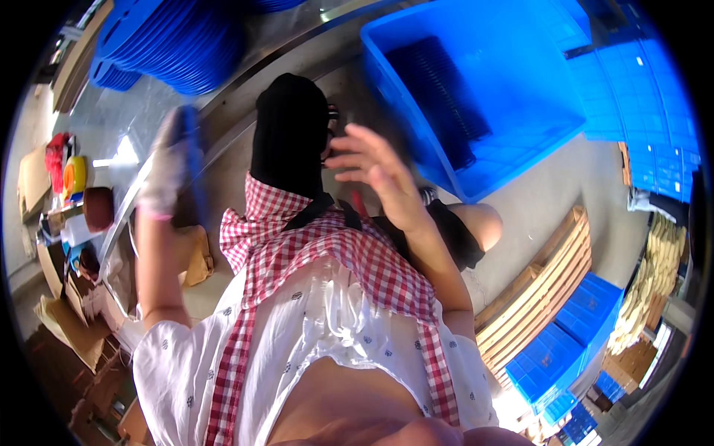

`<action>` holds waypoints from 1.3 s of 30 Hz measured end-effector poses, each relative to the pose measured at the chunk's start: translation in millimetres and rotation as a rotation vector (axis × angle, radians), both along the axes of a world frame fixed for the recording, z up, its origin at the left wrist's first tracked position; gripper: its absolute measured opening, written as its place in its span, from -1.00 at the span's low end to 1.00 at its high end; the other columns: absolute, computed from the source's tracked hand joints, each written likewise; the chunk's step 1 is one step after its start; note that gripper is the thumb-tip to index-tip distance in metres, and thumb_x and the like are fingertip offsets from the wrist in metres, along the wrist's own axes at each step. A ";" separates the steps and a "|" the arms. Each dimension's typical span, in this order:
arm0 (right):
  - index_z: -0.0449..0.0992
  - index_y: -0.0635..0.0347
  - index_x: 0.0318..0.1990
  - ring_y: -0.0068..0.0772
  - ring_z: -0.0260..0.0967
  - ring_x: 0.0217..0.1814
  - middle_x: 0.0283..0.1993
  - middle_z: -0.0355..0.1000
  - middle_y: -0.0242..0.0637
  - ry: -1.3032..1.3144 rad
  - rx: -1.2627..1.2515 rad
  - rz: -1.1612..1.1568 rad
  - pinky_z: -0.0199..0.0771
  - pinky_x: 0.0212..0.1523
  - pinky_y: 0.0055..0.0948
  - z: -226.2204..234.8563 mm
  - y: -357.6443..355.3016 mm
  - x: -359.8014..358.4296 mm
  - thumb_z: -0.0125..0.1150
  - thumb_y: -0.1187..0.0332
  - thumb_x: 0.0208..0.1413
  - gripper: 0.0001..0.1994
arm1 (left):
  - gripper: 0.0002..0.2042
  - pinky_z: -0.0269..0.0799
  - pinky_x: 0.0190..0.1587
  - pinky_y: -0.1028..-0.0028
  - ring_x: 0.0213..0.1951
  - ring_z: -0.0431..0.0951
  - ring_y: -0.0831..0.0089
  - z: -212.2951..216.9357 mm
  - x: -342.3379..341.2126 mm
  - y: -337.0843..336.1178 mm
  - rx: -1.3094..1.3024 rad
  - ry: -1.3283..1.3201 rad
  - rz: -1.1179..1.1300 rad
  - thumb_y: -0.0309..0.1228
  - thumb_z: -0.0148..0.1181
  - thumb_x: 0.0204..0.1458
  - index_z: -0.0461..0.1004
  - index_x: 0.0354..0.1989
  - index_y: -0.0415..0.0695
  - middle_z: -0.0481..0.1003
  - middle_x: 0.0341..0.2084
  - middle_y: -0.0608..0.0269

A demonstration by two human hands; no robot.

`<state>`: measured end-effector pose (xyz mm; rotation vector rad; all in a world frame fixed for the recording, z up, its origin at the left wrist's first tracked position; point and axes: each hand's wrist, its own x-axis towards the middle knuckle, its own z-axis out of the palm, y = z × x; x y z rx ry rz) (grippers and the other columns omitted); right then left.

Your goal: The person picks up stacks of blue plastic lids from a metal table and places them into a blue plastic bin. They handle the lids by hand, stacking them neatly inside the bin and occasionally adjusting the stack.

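My left hand [165, 175], in a pale glove, is over the metal table's edge, smeared by motion. It grips a thin blue plastic plate [195, 167] seen nearly edge-on, so its face is hidden. Beyond it on the table stands a tall stack of blue plastic plates [175, 44] with cut-out holes. My right hand [383, 175] is bare and raised in front of my apron, fingers spread, holding nothing. It is nearest to a large blue plastic bin [513, 89], apart from its near wall. Inside that bin a row of dark blue plates [439, 100] lies along one side.
The metal table [111, 119] runs along my left, with a yellow object [74, 177] and a red one farther over. Stacked blue crates [647, 97] stand behind the bin. A wooden pallet [535, 279] and more blue crates [565, 334] are at lower right.
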<state>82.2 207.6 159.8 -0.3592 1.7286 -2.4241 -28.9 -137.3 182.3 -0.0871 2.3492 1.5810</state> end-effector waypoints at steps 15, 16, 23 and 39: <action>0.28 0.39 0.17 -0.31 0.34 0.13 0.11 0.36 -0.09 -0.011 0.139 -0.720 0.34 0.14 -0.39 -14.0 38.6 22.3 -0.07 0.46 0.26 -0.65 | -0.52 0.54 -0.04 0.28 0.00 0.48 0.25 -15.5 20.1 144.1 0.647 -0.263 -0.433 -0.33 0.13 0.08 0.21 0.20 0.03 0.28 0.10 0.03; 0.27 0.40 0.18 -0.29 0.35 0.12 0.11 0.36 -0.06 -0.026 0.129 -0.740 0.35 0.14 -0.38 -11.9 38.8 22.4 -0.08 0.47 0.26 -0.64 | -0.52 0.54 -0.05 0.28 -0.01 0.49 0.26 -13.5 22.9 144.8 0.693 -0.260 -0.388 -0.32 0.15 0.08 0.23 0.20 0.02 0.28 0.11 0.04; 0.33 0.38 0.13 -0.34 0.37 0.07 0.07 0.39 -0.10 -0.019 0.129 -0.784 0.39 0.10 -0.41 -9.2 38.7 23.4 -0.12 0.41 0.30 -0.68 | -0.54 0.36 0.15 0.24 0.10 0.41 0.27 -5.2 26.8 145.5 0.532 -0.003 -0.424 -0.44 0.15 0.09 0.27 0.20 -0.10 0.44 -0.02 0.13; 0.32 0.29 0.17 -0.33 0.39 0.05 0.07 0.38 -0.13 -0.013 0.402 -0.743 0.40 0.06 -0.43 12.0 18.5 23.6 -0.13 0.32 0.33 -0.65 | -0.72 0.47 -0.33 0.60 -0.41 0.51 0.62 -14.8 32.7 151.7 0.470 -0.215 -0.371 -0.30 0.29 0.04 0.49 -0.17 -0.23 0.52 -0.45 0.32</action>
